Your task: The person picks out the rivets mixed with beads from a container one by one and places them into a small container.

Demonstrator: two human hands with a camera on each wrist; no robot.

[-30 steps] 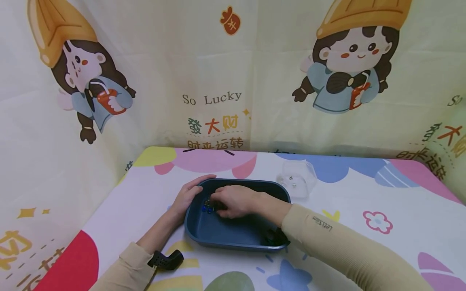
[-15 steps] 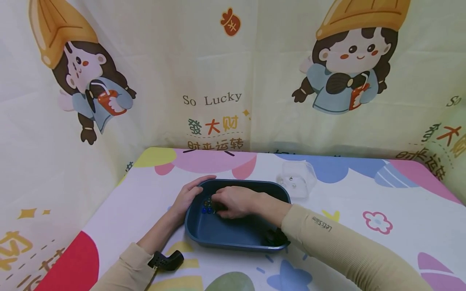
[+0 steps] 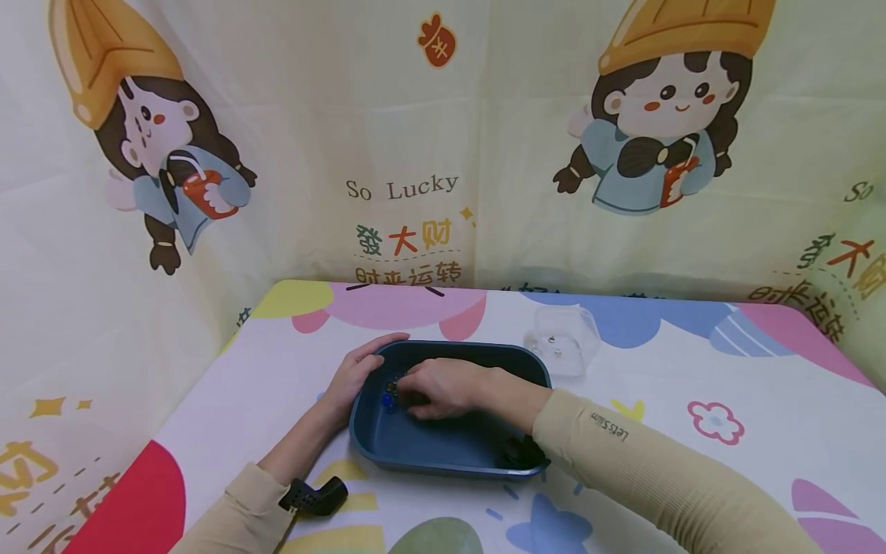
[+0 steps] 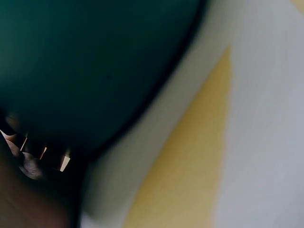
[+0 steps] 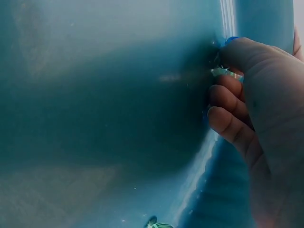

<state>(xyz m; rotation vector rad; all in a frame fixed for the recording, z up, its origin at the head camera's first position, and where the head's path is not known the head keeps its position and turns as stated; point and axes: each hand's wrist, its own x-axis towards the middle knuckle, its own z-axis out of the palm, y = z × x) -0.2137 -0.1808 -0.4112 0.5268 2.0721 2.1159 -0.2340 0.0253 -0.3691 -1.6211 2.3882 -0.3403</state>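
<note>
A dark blue plastic basin (image 3: 443, 442) sits on the table. My left hand (image 3: 353, 377) grips its left rim, thumb over the edge and fingers along the outside. My right hand (image 3: 446, 387) reaches down inside the basin, fingers curled toward the left end. Beside the fingertips lie several small glass marbles (image 3: 389, 400), some of them deep blue. In the right wrist view, the thumb and curled fingers of the right hand (image 5: 251, 90) close around glassy marbles (image 5: 219, 61), mostly hidden. The left wrist view is dark, showing the basin wall (image 4: 104, 71) close up.
Behind the basin, to the right, stands a clear plastic container (image 3: 564, 342) with small shiny balls in it. A black device (image 3: 314, 496) is strapped to the left wrist. The table has a patterned cloth (image 3: 644, 369), and a printed curtain (image 3: 408, 115) hangs behind.
My right hand has shifted slightly at the basin's left end, and the marbles beside its fingertips look rearranged. My left hand keeps its place on the rim.
</note>
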